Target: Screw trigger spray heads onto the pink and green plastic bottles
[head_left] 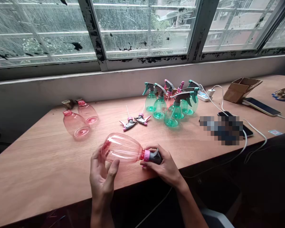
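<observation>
A clear pink spray bottle (123,148) lies sideways in the air above the table's front edge, its base to the left. My left hand (104,172) is wrapped round the base end. At the other end my right hand (162,164) grips the grey and pink spray head (153,156), which sits on the bottle's neck. Beyond my hands, two loose trigger spray heads (129,123) rest on the wood with their thin tubes pointing up. Two pink bottles without heads (76,124) lie tipped at the left.
Several green spray bottles (172,115) with heads stand upright at the back middle, pink ones among them. White cables (245,139), a phone (261,106) and an open cardboard box (239,90) occupy the right side. Windows rise behind the table (45,177).
</observation>
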Demonstrator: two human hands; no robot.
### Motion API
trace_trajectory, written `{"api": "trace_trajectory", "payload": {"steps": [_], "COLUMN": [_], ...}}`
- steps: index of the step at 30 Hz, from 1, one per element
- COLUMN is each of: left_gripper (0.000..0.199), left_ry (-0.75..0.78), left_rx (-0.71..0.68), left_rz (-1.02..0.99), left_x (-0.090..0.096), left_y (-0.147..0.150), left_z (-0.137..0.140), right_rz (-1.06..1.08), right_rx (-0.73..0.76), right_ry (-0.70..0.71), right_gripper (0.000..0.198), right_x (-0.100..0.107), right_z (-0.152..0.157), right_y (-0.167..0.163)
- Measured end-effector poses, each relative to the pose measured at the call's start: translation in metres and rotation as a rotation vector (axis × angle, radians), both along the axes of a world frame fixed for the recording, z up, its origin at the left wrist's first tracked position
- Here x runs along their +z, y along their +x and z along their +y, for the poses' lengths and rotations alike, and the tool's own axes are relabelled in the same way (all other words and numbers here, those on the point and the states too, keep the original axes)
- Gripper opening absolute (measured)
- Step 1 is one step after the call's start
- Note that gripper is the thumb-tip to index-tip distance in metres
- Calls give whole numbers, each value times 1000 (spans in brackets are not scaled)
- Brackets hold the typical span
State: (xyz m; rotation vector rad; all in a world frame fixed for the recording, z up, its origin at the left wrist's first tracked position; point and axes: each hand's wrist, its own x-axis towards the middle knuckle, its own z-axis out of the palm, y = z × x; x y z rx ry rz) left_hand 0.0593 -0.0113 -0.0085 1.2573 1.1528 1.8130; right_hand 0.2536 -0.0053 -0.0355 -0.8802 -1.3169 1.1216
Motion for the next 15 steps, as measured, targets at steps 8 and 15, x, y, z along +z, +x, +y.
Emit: {"api": "trace_trajectory", "payload": {"steps": [8, 15], "left_gripper": [69, 64], "left_ry": [-10, -29], "left_rx": [72, -20], "left_rz": [-88, 18], "left_x": [-8, 2], "left_y": [-5, -3], "left_z": [7, 1], "right_rz": [-174, -58], "right_rx": [-31, -34], "right_ry": [263, 166], "right_gripper": [36, 24], "right_x": [-2, 0], "right_z": [-4, -7], "right_y": [0, 5]}}
